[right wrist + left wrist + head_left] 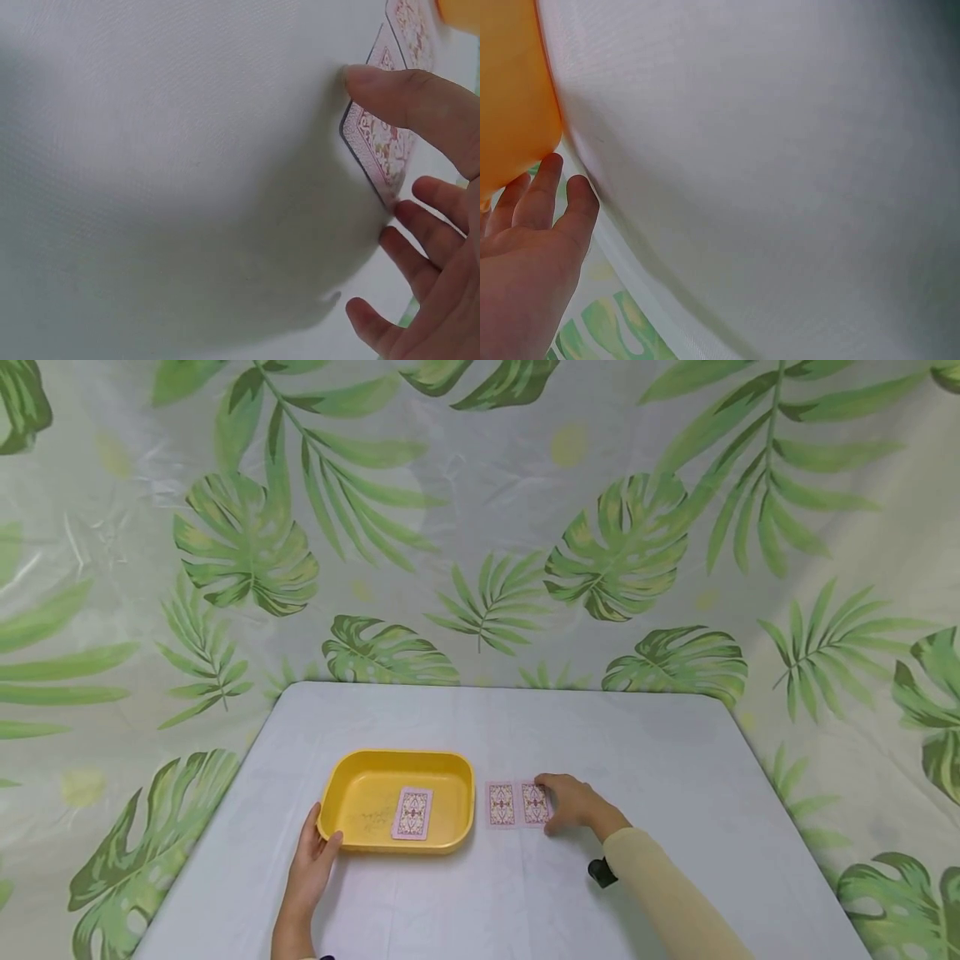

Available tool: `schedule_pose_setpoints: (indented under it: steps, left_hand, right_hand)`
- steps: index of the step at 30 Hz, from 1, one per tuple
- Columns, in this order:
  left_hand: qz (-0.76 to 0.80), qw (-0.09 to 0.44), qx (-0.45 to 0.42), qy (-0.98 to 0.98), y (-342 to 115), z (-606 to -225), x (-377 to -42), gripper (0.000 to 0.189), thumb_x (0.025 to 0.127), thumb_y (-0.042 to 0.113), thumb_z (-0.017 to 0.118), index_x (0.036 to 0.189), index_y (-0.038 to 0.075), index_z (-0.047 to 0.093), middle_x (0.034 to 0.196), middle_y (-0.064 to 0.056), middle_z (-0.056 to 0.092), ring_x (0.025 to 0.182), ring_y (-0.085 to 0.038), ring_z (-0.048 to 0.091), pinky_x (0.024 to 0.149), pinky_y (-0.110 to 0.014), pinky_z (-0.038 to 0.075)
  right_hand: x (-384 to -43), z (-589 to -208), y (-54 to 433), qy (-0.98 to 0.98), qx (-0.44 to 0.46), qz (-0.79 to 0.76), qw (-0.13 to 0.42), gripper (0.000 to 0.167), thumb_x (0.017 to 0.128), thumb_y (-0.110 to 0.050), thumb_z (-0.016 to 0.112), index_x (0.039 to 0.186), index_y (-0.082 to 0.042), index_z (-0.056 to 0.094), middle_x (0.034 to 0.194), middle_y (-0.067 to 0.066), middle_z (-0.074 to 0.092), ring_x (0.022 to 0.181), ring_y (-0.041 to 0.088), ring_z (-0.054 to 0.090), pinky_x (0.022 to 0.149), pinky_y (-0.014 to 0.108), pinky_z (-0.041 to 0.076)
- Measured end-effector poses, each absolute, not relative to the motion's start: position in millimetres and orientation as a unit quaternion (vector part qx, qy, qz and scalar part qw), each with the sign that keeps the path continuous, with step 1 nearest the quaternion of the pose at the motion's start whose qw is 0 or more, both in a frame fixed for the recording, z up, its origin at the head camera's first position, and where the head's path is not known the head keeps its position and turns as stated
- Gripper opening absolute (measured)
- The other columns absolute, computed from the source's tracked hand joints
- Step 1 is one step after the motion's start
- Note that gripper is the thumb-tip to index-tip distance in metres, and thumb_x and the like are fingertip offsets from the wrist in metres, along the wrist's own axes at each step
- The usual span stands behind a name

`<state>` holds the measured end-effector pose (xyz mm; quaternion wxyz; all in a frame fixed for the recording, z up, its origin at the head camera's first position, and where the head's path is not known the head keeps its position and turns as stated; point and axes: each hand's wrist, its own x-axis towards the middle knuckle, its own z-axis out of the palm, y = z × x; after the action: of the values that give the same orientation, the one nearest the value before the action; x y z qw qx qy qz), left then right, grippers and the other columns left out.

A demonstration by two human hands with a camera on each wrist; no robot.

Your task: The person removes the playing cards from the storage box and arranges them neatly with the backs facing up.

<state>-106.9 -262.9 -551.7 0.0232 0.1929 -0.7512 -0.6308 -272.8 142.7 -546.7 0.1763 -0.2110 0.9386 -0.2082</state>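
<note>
My left hand (307, 868) holds a yellow tray (461, 842) by its near left corner. The thumb lies at the rim, and fingers (540, 202) touch the tray's outer side in the left wrist view; the thumb is hidden there. One patterned playing card (412, 814) lies face down in the tray. To the tray's right, two more cards lie side by side on the table. My right hand (573, 802) is at the right-hand card (536, 803), thumb and fingers spread around its right end. Left of that one lies the other card (501, 803).
A white cloth covers the table (630, 735). Behind and around it hangs a curtain (495, 493) with green leaf prints. A small black object (602, 872) shows at the right wrist.
</note>
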Motion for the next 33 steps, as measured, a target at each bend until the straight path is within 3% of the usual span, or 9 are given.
schedule_pose_setpoints:
  steps: [9, 24, 33]
  left_hand:
    - [-0.64, 0.023, 0.189, -0.744, -263.1, -553.3, -105.0, 0.074, 0.104, 0.019, 0.05, 0.159, 0.019, 0.001, 0.162, -0.013, 0.004, 0.146, -0.035, 0.013, 0.116, -0.047, 0.02]
    - [-0.638, 0.028, 0.186, -0.747, -264.6, -553.5, -106.5, 0.073, 0.103, 0.018, 0.05, 0.159, 0.018, 0.002, 0.162, -0.013, 0.006, 0.146, -0.034, 0.013, 0.116, -0.046, 0.019]
    - [-0.639, 0.033, 0.186, -0.746, -263.8, -553.7, -107.0, 0.072, 0.103, 0.015, 0.05, 0.159, 0.017, 0.004, 0.162, -0.016, 0.008, 0.146, -0.035, 0.015, 0.116, -0.047, 0.02]
  right_hand:
    - [-275.3, -543.8, 140.0, 0.938, -0.203, -0.214, 0.181, 0.08, 0.067, -0.022, 0.089, 0.137, -0.006, 0.054, 0.142, 0.012, 0.051, 0.134, 0.036, 0.042, 0.11, 0.052, 0.033]
    - [-281.3, -536.4, 130.8, 0.947, -0.201, -0.184, 0.169, 0.057, 0.083, -0.026, 0.076, 0.13, -0.001, 0.057, 0.13, 0.014, 0.059, 0.126, 0.037, 0.049, 0.104, 0.06, 0.035]
    - [-282.1, -526.8, 115.7, 0.948, -0.199, -0.189, 0.161, 0.051, 0.088, -0.026, 0.071, 0.132, -0.003, 0.057, 0.134, 0.014, 0.057, 0.129, 0.036, 0.046, 0.108, 0.06, 0.031]
